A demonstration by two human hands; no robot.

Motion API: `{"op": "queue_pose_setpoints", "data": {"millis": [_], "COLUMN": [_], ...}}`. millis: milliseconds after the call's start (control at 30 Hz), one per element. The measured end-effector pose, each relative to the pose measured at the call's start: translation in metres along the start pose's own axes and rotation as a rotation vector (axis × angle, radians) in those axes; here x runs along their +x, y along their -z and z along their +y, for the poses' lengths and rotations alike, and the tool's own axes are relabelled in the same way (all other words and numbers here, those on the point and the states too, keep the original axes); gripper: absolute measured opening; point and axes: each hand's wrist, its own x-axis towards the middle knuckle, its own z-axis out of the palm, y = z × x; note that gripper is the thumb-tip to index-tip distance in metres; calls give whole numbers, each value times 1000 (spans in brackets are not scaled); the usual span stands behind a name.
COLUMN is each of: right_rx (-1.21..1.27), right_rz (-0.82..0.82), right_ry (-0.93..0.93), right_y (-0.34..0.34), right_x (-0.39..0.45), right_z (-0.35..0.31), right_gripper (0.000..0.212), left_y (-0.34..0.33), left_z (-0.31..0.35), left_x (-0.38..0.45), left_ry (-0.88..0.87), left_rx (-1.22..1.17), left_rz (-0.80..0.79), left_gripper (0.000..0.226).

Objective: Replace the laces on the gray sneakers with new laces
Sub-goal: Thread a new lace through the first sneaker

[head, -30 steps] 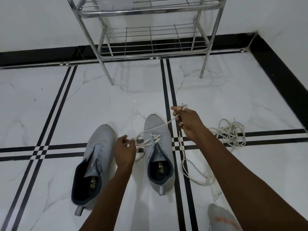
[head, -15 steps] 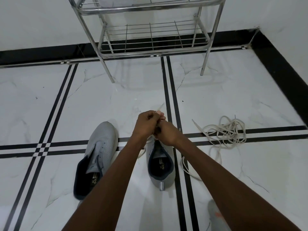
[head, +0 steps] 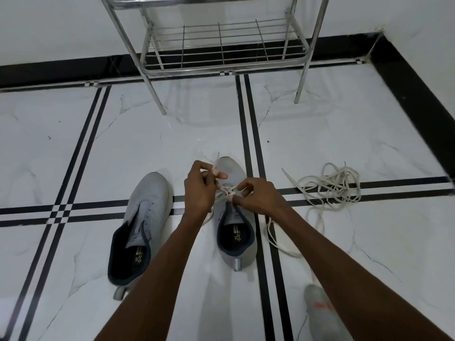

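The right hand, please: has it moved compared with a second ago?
Yes. The right hand has come back across the double black floor stripe and now pinches the lace over the sneaker.

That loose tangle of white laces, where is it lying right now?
In the head view the loose pile of laces lies on the floor at the right, beyond the right hand, across the black stripes from the sneaker being laced.

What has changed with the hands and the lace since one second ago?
The right hand came back from its pull and now pinches the lace at the eyelets. The left hand rose and holds a lace tip. Both sneakers and the loose lace pile stayed.
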Motion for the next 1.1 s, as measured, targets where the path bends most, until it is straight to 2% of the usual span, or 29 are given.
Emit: {"op": "queue_pose_setpoints", "data": {"millis": [100,167,233,333,467,633,733,1100], "right_rx": [-118,-149,-219,-313,-142,312,501,576], "right_rz": [12,56,55,90,181,58,-7,-31], "right_ry": [31,62,78,98,113,-81,-202,-216], "right_y": [-9,-15,-21,-28,-24,-12,-11,-10], "right_x": [-7,-10,-14,-18,-15,-14,-15,-12], "right_z": [-6,-10,-16,-18,1,17,17,18], "right_gripper": [39,25,29,22,21,12,12,10], "left_y": [3,5,6,2,-7,-12,-13,-20], "left_z": [-13,-22,-28,-26,-25,-26,-30,-37], "left_x": [-9,-14,-21,-31,-40,-43,-44,-44], "left_ry": [-19,-11,-23,-62,-73,-72,-65,-94], "left_rx": [87,118,127,170,194,235,255,322], "left_rz": [15,7,22,-6,18,0,2,26], "left_gripper": [18,15,11,9,5,7,10,12]}}
